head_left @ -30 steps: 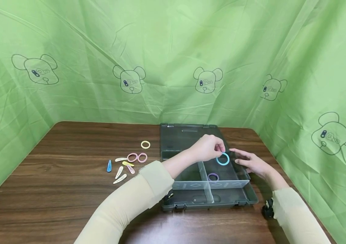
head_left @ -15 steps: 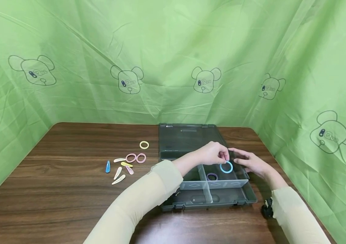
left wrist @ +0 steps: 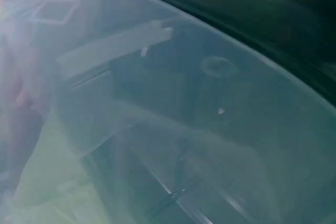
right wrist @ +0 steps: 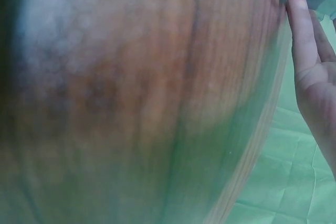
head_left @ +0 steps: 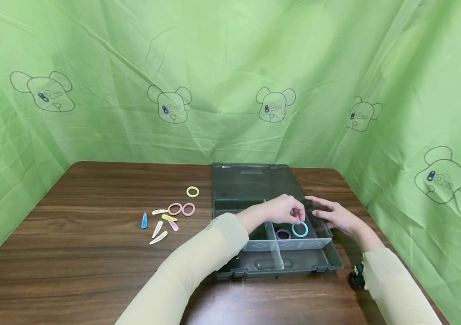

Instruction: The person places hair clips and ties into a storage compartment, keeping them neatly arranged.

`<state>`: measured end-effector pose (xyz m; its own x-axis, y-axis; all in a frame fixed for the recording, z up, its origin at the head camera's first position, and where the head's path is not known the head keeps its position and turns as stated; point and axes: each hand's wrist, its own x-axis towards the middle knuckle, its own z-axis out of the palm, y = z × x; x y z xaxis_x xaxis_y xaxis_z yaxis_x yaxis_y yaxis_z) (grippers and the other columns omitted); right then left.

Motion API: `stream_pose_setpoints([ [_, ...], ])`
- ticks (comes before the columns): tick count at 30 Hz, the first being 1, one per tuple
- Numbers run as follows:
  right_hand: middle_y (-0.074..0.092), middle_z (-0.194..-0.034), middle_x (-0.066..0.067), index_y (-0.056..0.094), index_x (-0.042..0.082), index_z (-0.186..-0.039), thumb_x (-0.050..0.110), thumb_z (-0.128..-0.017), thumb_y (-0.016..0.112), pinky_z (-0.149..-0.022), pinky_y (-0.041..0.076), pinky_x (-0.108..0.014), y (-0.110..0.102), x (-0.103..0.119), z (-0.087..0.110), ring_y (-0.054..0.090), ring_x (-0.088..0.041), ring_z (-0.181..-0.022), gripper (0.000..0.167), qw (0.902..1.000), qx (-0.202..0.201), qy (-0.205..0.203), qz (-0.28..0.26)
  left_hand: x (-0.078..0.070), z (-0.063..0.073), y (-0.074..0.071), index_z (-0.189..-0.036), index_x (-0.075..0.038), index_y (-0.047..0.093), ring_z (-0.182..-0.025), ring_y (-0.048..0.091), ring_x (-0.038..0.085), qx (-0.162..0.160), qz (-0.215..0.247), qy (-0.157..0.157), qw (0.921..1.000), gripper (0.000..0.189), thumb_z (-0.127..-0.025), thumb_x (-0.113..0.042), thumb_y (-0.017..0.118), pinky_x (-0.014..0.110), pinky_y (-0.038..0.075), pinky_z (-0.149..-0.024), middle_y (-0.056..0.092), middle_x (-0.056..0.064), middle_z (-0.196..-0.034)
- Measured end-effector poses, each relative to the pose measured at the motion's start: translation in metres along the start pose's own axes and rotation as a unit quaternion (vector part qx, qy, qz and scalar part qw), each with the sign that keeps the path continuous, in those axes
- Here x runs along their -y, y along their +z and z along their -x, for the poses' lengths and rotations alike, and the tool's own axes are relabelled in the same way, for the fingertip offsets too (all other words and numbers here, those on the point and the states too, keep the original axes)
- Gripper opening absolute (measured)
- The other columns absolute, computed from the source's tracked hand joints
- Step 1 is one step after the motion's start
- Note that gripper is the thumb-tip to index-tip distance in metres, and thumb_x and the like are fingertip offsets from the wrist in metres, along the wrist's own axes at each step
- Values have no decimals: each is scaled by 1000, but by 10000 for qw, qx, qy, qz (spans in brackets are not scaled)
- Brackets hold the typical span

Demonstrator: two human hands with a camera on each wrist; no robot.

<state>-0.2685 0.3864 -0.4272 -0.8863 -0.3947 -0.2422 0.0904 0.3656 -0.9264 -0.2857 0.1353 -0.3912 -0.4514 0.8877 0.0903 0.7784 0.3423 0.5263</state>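
Observation:
In the head view, my left hand (head_left: pixel 284 209) pinches a light blue hair tie (head_left: pixel 300 229) from above, low inside the right rear compartment of a dark see-through divided box (head_left: pixel 226 266). A purple hair tie (head_left: pixel 283 234) lies in that same compartment, just left of the blue one. My right hand (head_left: pixel 337 217) touches the box's right side with its fingers extended. The right wrist view shows this right hand (right wrist: pixel 315 72) at the frame's edge, fingers reaching up to the box. The left wrist view is filled by a blurred translucent surface, and no held item is distinguishable there.
Left of the box on the wooden table (head_left: pixel 72 253) lie a yellow hair tie (head_left: pixel 192 192), two pink hair ties (head_left: pixel 188 209) and several snap clips, among them a blue clip (head_left: pixel 144 220). The box's lid (head_left: pixel 250 180) lies opened back toward the green curtain (head_left: pixel 222 54).
My left hand has moved down and slightly right, lowering the light blue hair tie deeper into the compartment beside the purple one. The right hand has stayed at the box's side.

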Motion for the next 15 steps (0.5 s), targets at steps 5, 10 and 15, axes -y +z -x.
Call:
stream_pose_setpoints([
  [5, 35, -142, -30, 29, 18, -148, 20, -95, 55, -75, 55, -47, 0, 1, 0, 63, -27, -100, 59, 10000, 27, -32, 3, 3, -1, 15, -89, -13, 66, -77, 56, -2, 195, -172, 261, 9993, 3, -87, -14, 67, 7, 42, -73, 66, -6, -84],
  [10, 34, -143, -30, 27, 17, -148, 20, -96, 55, -75, 55, -47, 1, 3, 2, 63, -28, -100, 60, 10000, 58, -47, -5, 6, -5, 19, -90, -14, 67, -77, 56, -3, 129, -273, 301, 9991, 3, -87, -15, 67, 7, 41, -73, 65, -8, -83],
  [15, 33, -143, -30, 27, 17, -148, 20, -96, 54, -76, 54, -47, 0, 2, 1, 62, -31, -102, 59, 10000, 83, -33, -11, 4, -6, 19, -91, -14, 68, -76, 55, -2, 102, -368, 202, 9991, 4, -87, -15, 67, 7, 41, -71, 64, -9, -82],
])
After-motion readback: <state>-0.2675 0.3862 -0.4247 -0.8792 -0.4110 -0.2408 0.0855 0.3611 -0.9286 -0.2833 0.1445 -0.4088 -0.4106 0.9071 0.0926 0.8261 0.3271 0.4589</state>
